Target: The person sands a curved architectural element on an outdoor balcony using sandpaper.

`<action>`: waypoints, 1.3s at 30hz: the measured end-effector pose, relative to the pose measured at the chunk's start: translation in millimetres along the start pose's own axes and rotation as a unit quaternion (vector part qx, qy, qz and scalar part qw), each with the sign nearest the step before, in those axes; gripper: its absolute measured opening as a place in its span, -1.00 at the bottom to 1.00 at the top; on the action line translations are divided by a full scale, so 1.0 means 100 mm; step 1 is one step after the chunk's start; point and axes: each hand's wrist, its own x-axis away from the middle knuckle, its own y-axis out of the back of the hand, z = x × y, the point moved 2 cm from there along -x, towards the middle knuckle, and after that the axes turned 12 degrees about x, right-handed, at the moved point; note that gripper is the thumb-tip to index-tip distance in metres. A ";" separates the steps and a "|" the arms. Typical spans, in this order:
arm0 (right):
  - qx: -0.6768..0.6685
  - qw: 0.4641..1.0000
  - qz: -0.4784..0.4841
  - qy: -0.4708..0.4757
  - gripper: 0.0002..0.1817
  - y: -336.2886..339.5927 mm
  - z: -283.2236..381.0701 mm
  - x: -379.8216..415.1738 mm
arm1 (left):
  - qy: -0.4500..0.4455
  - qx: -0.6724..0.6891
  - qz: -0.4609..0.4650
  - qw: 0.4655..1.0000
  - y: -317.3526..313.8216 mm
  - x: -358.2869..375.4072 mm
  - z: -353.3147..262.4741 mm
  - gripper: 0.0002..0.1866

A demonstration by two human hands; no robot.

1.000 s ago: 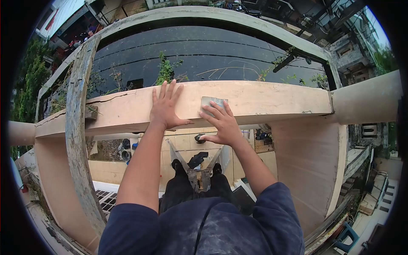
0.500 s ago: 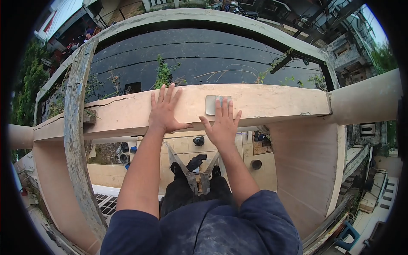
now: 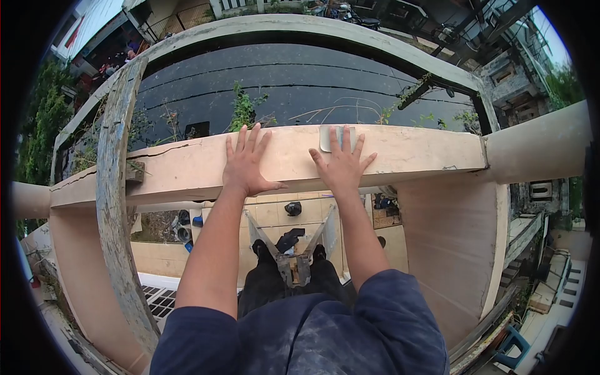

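Sanding of the beam face (image 3: 187,165) is the step in hand, by my judgement. My right hand (image 3: 342,165) lies flat on the pale concrete beam with fingers spread, pressing a small grey sanding sheet (image 3: 329,137) against the surface; the sheet sits under my fingertips, near the beam's upper edge, its left part showing beside my index finger. No pinch here: the grip is an open palm bearing down on the sheet. My left hand (image 3: 247,164) is also open and spread, flat on the beam just beside the right, holding nothing, bracing me. I stand on a ladder (image 3: 294,250) below the beam, tiled floor far underneath.

Next move, as I judge it: keep even pressure through the fingertips so the sheet does not slip out, and keep the left hand planted for balance.

Change against half a second ago: sheet and right hand have travelled up and to the right along the beam; left hand unmoved.
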 end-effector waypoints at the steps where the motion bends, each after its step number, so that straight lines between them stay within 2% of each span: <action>1: 0.003 1.000 0.002 0.002 0.17 0.08 0.09 0.08 | -0.012 0.024 -0.020 0.999 -0.01 0.01 0.01 0.60; 3: -0.013 0.996 0.007 0.092 0.17 0.19 0.49 0.25 | -0.029 0.040 -0.050 0.998 -0.03 -0.06 0.06 0.58; 7: 0.010 0.990 0.020 0.137 0.18 0.10 0.55 0.25 | -0.040 -0.008 -0.093 0.995 -0.11 -0.11 0.09 0.59; 9: -0.067 0.988 -0.005 0.142 0.24 -0.11 0.22 0.01 | -0.009 0.010 -0.004 1.000 0.00 -0.06 0.04 0.58; 13: -0.024 0.995 -0.003 0.094 0.26 0.03 0.37 0.04 | -0.012 0.030 -0.010 0.999 0.02 -0.05 0.03 0.58; 15: -0.013 0.992 -0.023 0.123 0.25 0.03 0.47 0.16 | -0.015 0.012 -0.020 1.000 -0.06 -0.07 0.07 0.57; 17: -0.074 0.967 -0.050 0.239 0.23 -0.03 0.45 0.25 | -0.015 0.001 -0.027 1.000 -0.05 -0.07 0.08 0.57; 19: -0.088 0.961 -0.049 0.259 0.21 -0.02 0.39 0.18 | -0.010 0.016 -0.006 1.000 0.02 -0.05 0.04 0.53; 22: -0.047 0.981 -0.029 0.184 0.11 0.01 0.53 0.14 | -0.020 0.042 -0.025 0.999 0.00 -0.04 0.05 0.48; 23: -0.048 0.981 -0.028 0.186 0.11 0.04 0.62 0.15 | -0.018 0.042 -0.024 0.999 -0.06 -0.05 0.08 0.48; 25: -0.023 0.974 -0.047 0.220 0.05 0.05 0.79 0.18 | -0.031 -0.027 -0.064 0.997 -0.15 -0.09 0.12 0.44; 27: -0.035 0.972 -0.048 0.228 0.02 -0.02 0.80 0.22 | -0.034 -0.026 -0.066 0.997 -0.18 -0.09 0.13 0.44; 29: -0.057 0.953 -0.042 0.293 0.05 -0.05 0.68 0.24 | -0.037 -0.023 -0.068 0.997 -0.15 -0.09 0.10 0.43; 30: -0.058 0.954 -0.041 0.291 0.05 -0.02 0.58 0.22 | -0.028 -0.004 -0.045 0.999 -0.08 -0.08 0.06 0.43; 32: -0.022 0.973 -0.026 0.230 0.10 0.01 0.41 0.10 | -0.006 0.012 -0.020 1.000 0.03 -0.08 0.07 0.43; 33: -0.020 0.983 -0.053 0.175 0.15 -0.02 0.35 0.02 | -0.013 0.020 -0.021 1.000 0.04 -0.09 0.07 0.44; 36: 0.006 0.989 -0.053 0.139 0.19 0.10 0.51 0.19 | -0.018 0.036 -0.026 0.999 -0.14 -0.05 0.09 0.48; 37: -0.011 0.975 -0.040 0.216 0.16 0.12 0.62 0.34 | -0.024 0.023 -0.043 0.999 -0.06 -0.08 0.08 0.51; 38: -0.030 0.956 -0.024 0.291 0.14 0.13 0.71 0.44 | -0.010 0.016 -0.014 1.000 -0.01 -0.06 0.06 0.53; 39: -0.034 0.956 -0.024 0.289 0.14 0.12 0.70 0.43 | -0.010 0.012 -0.012 1.000 0.00 -0.06 0.06 0.53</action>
